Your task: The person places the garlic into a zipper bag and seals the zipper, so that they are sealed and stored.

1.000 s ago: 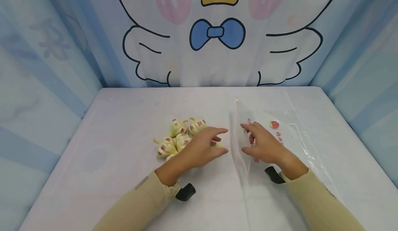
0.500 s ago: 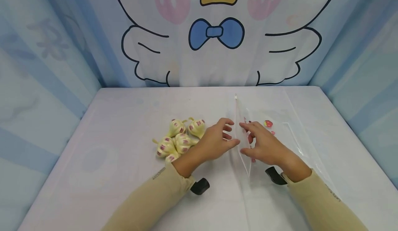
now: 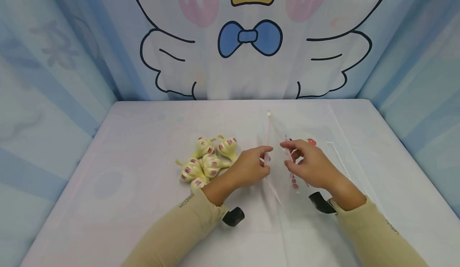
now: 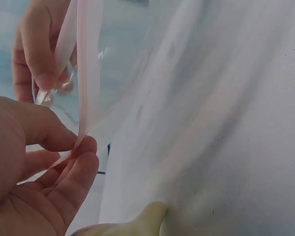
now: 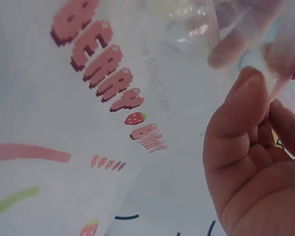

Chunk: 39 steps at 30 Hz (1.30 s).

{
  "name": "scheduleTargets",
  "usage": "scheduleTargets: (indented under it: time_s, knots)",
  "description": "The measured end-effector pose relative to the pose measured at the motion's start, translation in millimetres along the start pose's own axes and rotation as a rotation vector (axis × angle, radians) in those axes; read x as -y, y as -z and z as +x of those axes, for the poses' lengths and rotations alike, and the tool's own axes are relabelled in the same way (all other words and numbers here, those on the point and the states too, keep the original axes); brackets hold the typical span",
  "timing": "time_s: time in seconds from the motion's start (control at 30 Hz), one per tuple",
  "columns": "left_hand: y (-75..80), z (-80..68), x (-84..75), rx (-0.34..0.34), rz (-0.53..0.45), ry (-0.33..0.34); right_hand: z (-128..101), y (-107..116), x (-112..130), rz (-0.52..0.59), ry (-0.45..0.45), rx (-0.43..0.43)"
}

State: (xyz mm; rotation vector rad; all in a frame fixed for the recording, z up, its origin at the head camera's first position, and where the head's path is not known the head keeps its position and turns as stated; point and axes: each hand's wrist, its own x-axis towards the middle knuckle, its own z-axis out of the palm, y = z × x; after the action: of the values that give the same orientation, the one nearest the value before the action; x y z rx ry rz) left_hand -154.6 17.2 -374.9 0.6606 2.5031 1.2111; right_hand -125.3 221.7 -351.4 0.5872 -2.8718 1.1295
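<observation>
A clear plastic zip bag (image 3: 339,155) with pink lips lies between my hands, its mouth parted and facing left. My left hand (image 3: 249,166) pinches the near-left lip; in the left wrist view, thumb and fingers close on the pink strip (image 4: 82,73). The opposite lip is pinched between thumb and fingers of my right hand (image 3: 316,165). Pink "BERRY" lettering (image 5: 101,64) and small strawberries are printed on the bag in the right wrist view. Left of the bag, several garlic bulbs (image 3: 212,165) lie in a cluster, partly behind my left wrist.
A white zipper slider (image 3: 268,114) sits at the far end of the bag's mouth. The pale table (image 3: 118,219) is bounded by a cartoon curtain (image 3: 248,75) behind and blue curtains at the sides. A black wrist device (image 3: 233,216) hangs under the left cuff.
My left hand has moved right from beside the garlic to the bag and grips one lip. My right hand has shifted slightly right, drawing the other lip apart, so the mouth has opened.
</observation>
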Motion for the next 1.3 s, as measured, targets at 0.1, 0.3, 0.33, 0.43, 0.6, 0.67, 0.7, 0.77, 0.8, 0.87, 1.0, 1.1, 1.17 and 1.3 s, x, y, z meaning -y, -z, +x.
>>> scheduleTargets:
  time_s: [0.1,0.3,0.33,0.43,0.6,0.67,0.7,0.77,0.8,0.87,1.0,1.1,1.17,1.3]
  knots:
    - [-0.2,0.1,0.0,-0.001,0.001,-0.010,-0.8,4.2,-1.4,0.025,-0.033,-0.021]
    - [-0.4,-1.7,-1.5,-0.044,0.058,-0.009,-2.0,15.4,0.4,-0.032,-0.071,-0.048]
    - [-0.5,-2.1,-1.5,-0.050,0.072,-0.006,-2.1,17.7,1.2,-0.049,-0.078,-0.059]
    - [-0.6,-3.2,-1.1,-0.066,0.106,0.014,-2.6,25.1,2.7,-0.111,-0.098,-0.105]
    - [-1.2,-3.4,1.1,-0.097,0.155,0.003,-5.5,36.6,3.0,-0.195,-0.143,-0.168]
    - [-1.6,-3.1,1.9,-0.104,0.166,-0.015,-6.7,40.6,2.6,-0.210,-0.157,-0.177]
    - [-1.6,-3.1,2.1,-0.106,0.170,-0.025,-7.1,42.4,2.5,-0.215,-0.162,-0.179]
    - [-1.5,-3.4,2.2,-0.110,0.179,-0.043,-8.1,45.8,2.0,-0.214,-0.171,-0.179]
    - [-1.4,-3.6,2.2,-0.112,0.184,-0.050,-8.7,47.5,1.6,-0.217,-0.170,-0.180]
    - [-1.2,-4.0,1.9,-0.116,0.195,-0.061,-10.2,50.6,0.3,-0.227,-0.166,-0.174]
    - [-0.6,-4.6,1.1,-0.124,0.213,-0.075,-13.3,55.3,-1.5,-0.249,-0.186,-0.149]
    - [-0.5,-4.6,0.4,-0.126,0.214,-0.083,-14.8,56.4,-1.3,-0.243,-0.203,-0.145]
    - [-0.6,-4.7,0.1,-0.126,0.215,-0.082,-14.9,56.1,-1.2,-0.229,-0.191,-0.162]
    - [-0.1,-5.8,-0.1,-0.127,0.218,-0.081,-14.1,55.4,-2.0,-0.201,-0.131,-0.215]
